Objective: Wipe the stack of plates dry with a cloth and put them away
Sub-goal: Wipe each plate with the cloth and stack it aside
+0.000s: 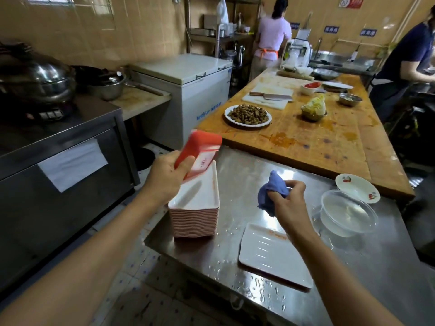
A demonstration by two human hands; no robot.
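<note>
Head view: a red plate point(199, 154) is gripped, tilted, by the left hand point(167, 176) right above the stack point(195, 212) on the wet steel surface point(235, 262). A blue cloth point(270, 194) is bunched in the right hand point(288, 203). One white plate point(270, 254) is lying flat nearby.

Both arms outstretched, left hand point(164, 177) and right hand point(286, 203) gripping.

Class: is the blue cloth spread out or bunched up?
Bunched up: the right hand grips the blue cloth as a wad above the steel table.
</note>
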